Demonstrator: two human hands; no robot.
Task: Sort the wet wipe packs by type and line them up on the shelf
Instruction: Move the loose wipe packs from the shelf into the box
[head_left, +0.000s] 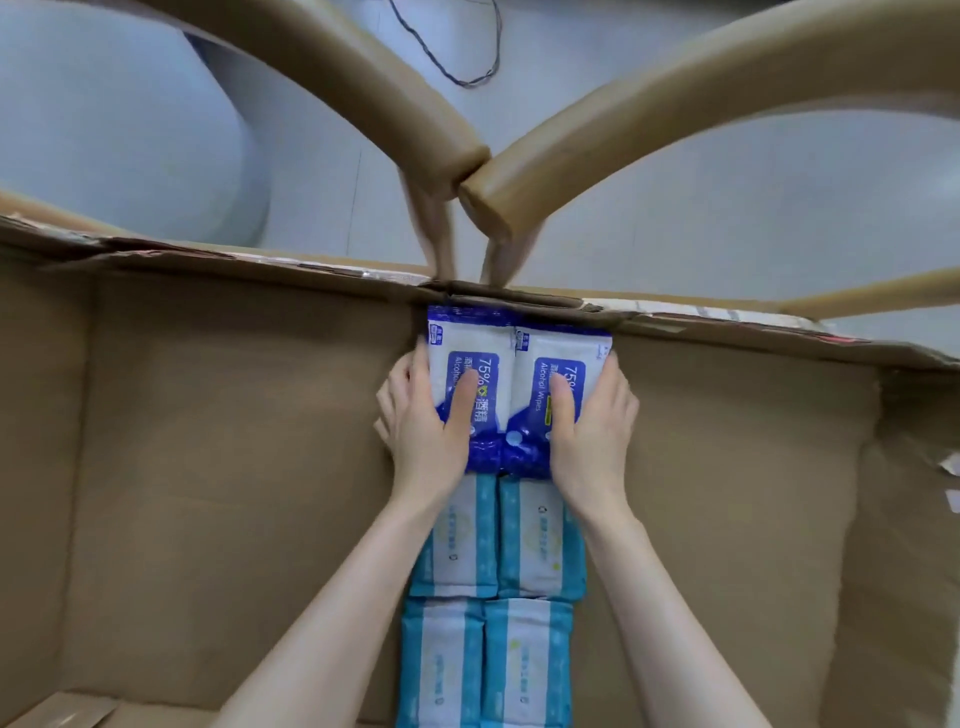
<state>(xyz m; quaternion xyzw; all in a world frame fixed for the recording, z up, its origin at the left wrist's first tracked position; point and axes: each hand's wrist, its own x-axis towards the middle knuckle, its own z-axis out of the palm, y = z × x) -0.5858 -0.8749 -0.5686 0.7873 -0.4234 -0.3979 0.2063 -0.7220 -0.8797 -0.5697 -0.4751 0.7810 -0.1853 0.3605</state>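
Note:
Two dark-blue and white alcohol wipe packs lie side by side against the far edge of a cardboard surface (208, 441). My left hand (423, 423) grips the left blue pack (462, 353), thumb on top and fingers round its left side. My right hand (592, 423) grips the right blue pack (550, 353) the same way from the right. Directly in front of them, toward me, several light-blue wipe packs (524, 540) lie in two columns, touching one another. My forearms cover parts of the nearer packs.
The cardboard has a torn far edge (727, 322) and a raised wall on the right (909, 467). Beyond it is a glossy grey surface (675, 208) mirroring my arms and hands. A dark cable (467, 67) loops at the top.

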